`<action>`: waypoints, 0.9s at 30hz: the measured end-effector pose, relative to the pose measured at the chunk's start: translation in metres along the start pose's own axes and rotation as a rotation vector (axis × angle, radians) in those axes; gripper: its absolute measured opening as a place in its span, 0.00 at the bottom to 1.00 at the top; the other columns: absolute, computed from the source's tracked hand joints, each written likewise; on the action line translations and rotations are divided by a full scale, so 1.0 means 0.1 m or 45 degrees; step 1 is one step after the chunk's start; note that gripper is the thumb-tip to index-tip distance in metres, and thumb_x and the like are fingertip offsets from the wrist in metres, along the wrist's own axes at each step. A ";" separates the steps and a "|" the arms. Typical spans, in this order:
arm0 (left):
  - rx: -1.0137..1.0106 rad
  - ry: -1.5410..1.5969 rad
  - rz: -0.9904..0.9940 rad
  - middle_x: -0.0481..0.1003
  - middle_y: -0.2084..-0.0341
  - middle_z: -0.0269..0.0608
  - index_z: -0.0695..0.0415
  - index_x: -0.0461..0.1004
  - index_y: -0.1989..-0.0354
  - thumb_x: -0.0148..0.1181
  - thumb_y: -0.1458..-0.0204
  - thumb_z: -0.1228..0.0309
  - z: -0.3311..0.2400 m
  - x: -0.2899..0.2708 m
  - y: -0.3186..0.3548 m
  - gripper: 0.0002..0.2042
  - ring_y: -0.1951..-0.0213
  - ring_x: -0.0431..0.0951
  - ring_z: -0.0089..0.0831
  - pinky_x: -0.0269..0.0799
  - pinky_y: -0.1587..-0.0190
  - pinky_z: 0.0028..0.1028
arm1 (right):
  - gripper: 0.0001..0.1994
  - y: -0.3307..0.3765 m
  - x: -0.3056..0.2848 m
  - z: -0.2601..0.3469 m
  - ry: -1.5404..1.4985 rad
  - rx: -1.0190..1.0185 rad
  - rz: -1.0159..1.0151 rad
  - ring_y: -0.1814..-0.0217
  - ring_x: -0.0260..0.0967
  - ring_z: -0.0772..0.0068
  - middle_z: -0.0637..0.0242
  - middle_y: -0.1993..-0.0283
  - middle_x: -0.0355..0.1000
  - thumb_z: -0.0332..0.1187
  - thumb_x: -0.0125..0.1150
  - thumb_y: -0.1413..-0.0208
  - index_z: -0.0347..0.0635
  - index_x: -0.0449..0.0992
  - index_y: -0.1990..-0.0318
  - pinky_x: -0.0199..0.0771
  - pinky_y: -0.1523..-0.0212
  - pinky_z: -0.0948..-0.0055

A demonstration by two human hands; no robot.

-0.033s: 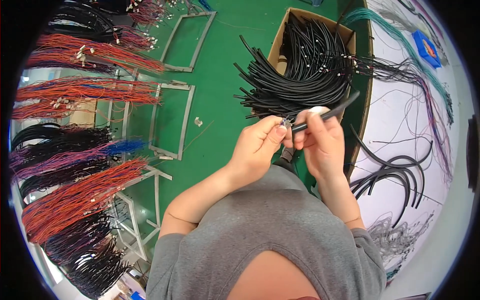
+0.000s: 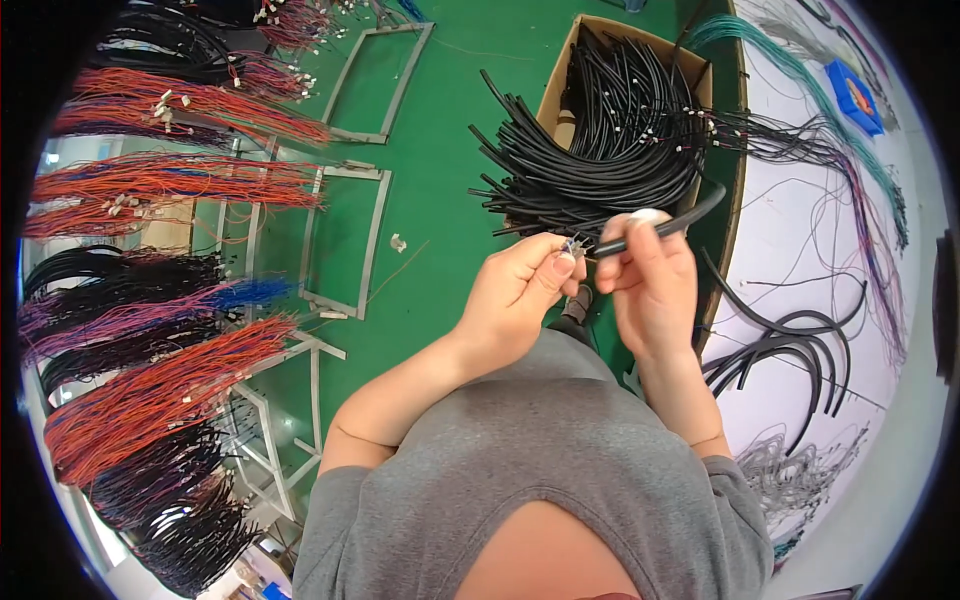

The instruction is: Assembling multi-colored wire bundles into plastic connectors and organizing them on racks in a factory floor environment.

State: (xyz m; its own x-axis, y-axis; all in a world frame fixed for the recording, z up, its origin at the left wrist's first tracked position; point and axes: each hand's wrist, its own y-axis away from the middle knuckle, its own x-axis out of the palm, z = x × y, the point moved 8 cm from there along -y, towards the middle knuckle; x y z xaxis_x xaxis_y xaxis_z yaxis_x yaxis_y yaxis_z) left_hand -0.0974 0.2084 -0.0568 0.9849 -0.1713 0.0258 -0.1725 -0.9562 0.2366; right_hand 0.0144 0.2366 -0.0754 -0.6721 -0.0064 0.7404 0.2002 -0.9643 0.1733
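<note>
My left hand (image 2: 522, 295) is closed in a pinch on a small bunch of thin wire ends (image 2: 573, 246), with bluish and pale bits showing at the fingertips. My right hand (image 2: 652, 285) grips a short black tube (image 2: 690, 216) between thumb and fingers. The tube's near end points at the wires in my left fingertips, and its other end curves up to the right. Whether wires run into the tube is too small to make out. Both hands are in front of my body, close together.
Beyond my hands a cardboard box (image 2: 557, 85) holds a heap of black tubes (image 2: 600, 185) with wires. On the white table (image 2: 750, 235) at right lie loose black tubes (image 2: 825, 345), grey wires (image 2: 790, 485) and a blue bin (image 2: 853, 98). Metal racks (image 2: 375, 245) with orange wire bundles (image 2: 190, 385) stand at left.
My right hand has shifted slightly to the right with the black tube, whose far end now bends more. The gap between tube and left fingertips looks a little wider. My left hand stays put.
</note>
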 end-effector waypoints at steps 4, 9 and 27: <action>0.013 -0.034 -0.008 0.66 0.79 0.35 0.63 0.67 0.71 0.42 0.48 0.71 -0.05 0.04 0.07 0.09 0.78 0.64 0.18 0.61 0.75 0.19 | 0.07 0.09 0.02 0.06 -0.067 -0.019 -0.012 0.77 0.64 0.76 0.62 0.70 0.65 0.32 0.46 0.48 0.37 0.63 0.68 0.66 0.79 0.80; 0.118 -0.181 -0.026 0.68 0.78 0.40 0.64 0.67 0.70 0.43 0.49 0.72 -0.10 0.10 0.13 0.08 0.75 0.68 0.27 0.63 0.73 0.23 | 0.07 0.16 0.05 0.03 -0.100 0.004 -0.029 0.76 0.65 0.75 0.61 0.71 0.65 0.31 0.46 0.48 0.37 0.62 0.68 0.67 0.79 0.80; -0.042 0.457 -0.181 0.55 0.87 0.25 0.58 0.61 0.76 0.39 0.47 0.70 0.15 -0.24 0.15 0.08 0.85 0.49 0.12 0.44 0.84 0.14 | 0.07 0.08 -0.13 0.09 0.155 0.032 -0.143 0.80 0.64 0.78 0.64 0.73 0.64 0.32 0.45 0.48 0.38 0.60 0.67 0.64 0.82 0.83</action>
State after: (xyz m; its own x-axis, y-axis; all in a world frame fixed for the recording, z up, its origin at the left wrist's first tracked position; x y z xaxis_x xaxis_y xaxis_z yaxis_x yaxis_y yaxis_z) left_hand -0.1236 0.1943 -0.0682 0.9428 0.0621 0.3274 -0.0388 -0.9553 0.2932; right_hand 0.0310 0.2317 -0.0774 -0.7722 0.0678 0.6318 0.1357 -0.9537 0.2682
